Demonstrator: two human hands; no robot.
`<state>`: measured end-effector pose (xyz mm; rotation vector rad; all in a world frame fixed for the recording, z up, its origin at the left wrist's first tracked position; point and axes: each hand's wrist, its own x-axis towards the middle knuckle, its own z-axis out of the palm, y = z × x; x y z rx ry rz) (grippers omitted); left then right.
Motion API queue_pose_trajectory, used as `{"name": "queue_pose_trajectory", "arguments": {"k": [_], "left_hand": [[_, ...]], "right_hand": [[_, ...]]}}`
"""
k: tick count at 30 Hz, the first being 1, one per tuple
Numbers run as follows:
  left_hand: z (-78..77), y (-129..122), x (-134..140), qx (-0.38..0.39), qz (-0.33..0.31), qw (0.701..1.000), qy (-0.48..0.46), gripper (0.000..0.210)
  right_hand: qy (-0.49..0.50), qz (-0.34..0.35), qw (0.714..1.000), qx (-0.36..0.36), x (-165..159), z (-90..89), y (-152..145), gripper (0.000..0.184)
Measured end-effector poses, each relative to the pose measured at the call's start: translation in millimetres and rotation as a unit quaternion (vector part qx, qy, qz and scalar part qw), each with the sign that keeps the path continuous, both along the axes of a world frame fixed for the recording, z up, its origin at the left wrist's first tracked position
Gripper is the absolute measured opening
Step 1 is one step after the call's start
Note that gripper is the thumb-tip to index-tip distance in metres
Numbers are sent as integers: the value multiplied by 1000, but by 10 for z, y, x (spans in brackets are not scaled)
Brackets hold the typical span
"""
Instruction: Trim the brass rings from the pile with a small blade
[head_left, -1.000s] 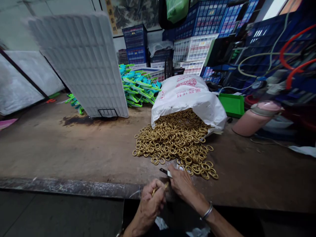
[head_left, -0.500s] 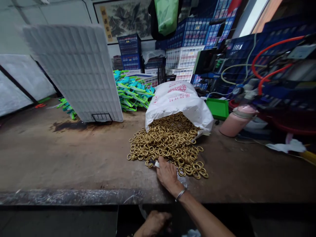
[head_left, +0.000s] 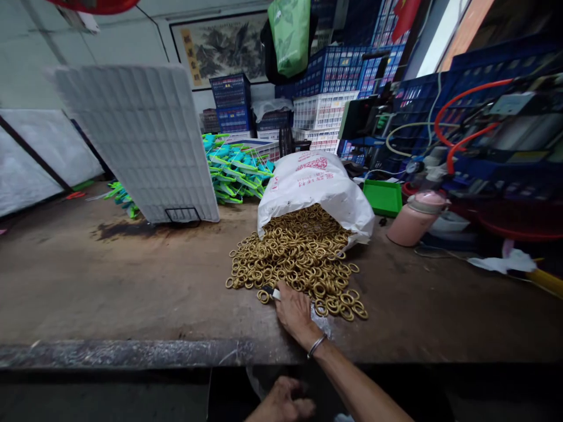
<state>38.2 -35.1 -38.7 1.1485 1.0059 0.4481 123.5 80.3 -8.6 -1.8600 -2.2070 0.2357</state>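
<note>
1. The right grip (head_left: 294, 308) is closed on a tool (head_left: 276, 295); the left grip (head_left: 285, 400) is too blurry to tell.
2. Blue crates (head_left: 232, 117) stand behind the brown counter (head_left: 132, 299).
3. Gold rings (head_left: 290, 258) spill from a bag (head_left: 314, 181) onto the counter, by the tool.
4. The right grip reaches forward; the left is off the near edge.

Rings (head_left: 294, 258) are all a dull gold, sack (head_left: 316, 184)'s white with red print. Little tool (head_left: 276, 294) has a white bit and a blackish bit. Bracelet (head_left: 315, 347) is silver, desk (head_left: 176, 293)'s brown with a blotchy dark stain. Then it gets loud: teal and lime green plastic pieces (head_left: 240, 170), bright green tray (head_left: 382, 198), pink bottle (head_left: 409, 225), orange-red hose (head_left: 449, 161), gridded blue crates (head_left: 232, 117) and white crates (head_left: 324, 111), plus a ribbed pale grey panel (head_left: 141, 140).
</note>
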Motion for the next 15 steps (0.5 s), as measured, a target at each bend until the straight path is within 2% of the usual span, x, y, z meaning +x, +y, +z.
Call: {"name": "queue_pose_trajectory", "arguments": {"k": [3, 5, 8, 12, 15], "left_hand": [[204, -32, -41, 2, -19, 1000, -10, 31], [302, -18, -47, -19, 2, 999, -42, 37], [388, 60, -51, -37, 111, 990, -79, 42], [461, 235, -84, 1, 282, 959, -38, 51], [511, 352, -108, 30, 347, 937, -23, 55]], "right_hand": [[-4, 0, 1000, -17, -13, 2, 32, 17], [-6, -2, 1000, -17, -3, 9, 42, 18], [9, 2, 1000, -8, 65, 8, 30, 18], [111, 32, 993, -14, 208, -3, -64, 13], [213, 61, 975, -13, 274, 1, -206, 12]]}}
